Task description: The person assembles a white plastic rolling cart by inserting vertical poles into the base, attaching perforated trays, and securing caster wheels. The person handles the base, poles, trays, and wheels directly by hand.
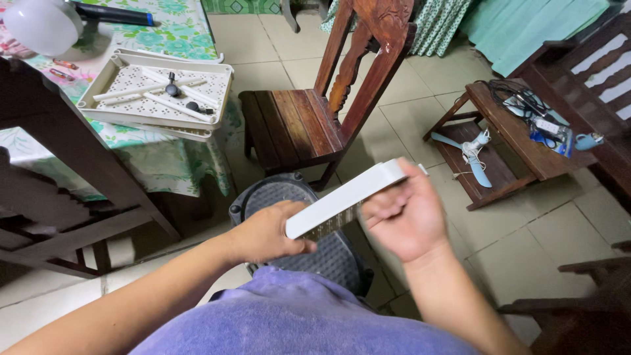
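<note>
A flat white plastic panel (pixel 348 196) with a perforated underside is held edge-on in front of me, tilted up to the right. My left hand (pixel 266 233) grips its lower left end. My right hand (pixel 404 213) closes around its upper right end and looks blurred. Below them on the floor sits a dark round grille piece (pixel 276 194) with a mesh surface.
A wooden chair (pixel 315 112) stands just beyond. On the left, a table with a floral cloth (pixel 164 164) carries stacked white perforated trays (pixel 158 92) holding rods and small parts. A low wooden stand (pixel 506 138) at right holds fan blades and cables.
</note>
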